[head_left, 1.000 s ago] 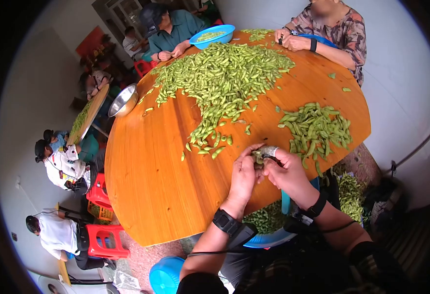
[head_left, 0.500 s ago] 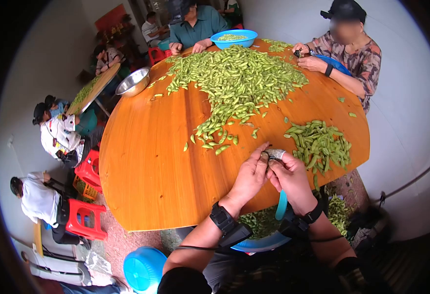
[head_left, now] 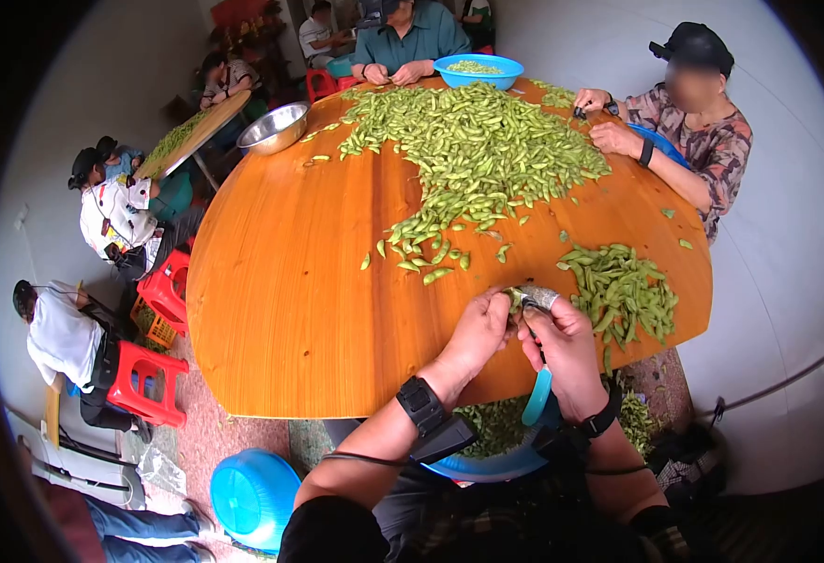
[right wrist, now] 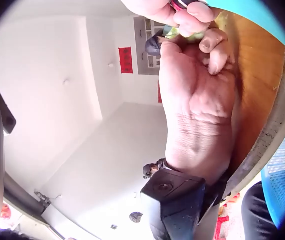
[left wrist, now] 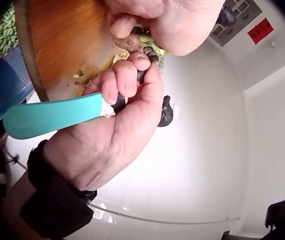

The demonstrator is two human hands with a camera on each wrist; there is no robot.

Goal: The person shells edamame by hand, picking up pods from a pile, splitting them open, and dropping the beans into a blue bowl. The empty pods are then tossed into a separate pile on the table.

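In the head view, my left hand (head_left: 476, 333) and right hand (head_left: 566, 361) meet over the near edge of the wooden table. My left fingers pinch a green soybean pod (left wrist: 154, 46), partly hidden between the fingertips. My right hand grips a small tool with a teal handle (left wrist: 57, 116), its fingers curled round the dark part; the working end is hidden at the pod. Silvery wrapping (head_left: 540, 296) covers a right fingertip. A small heap of pods (head_left: 623, 291) lies just right of my hands.
A large pile of pods (head_left: 477, 155) spreads over the table's far half. A steel bowl (head_left: 276, 129) and a blue basin (head_left: 479, 70) stand at the rim. Below the near edge sits a blue basin (head_left: 510, 466) with green contents. Two people sit across the table.
The head view has shifted, so the table and people appear displaced. My hands stay together at the pod, and more of the teal handle shows below the right hand.
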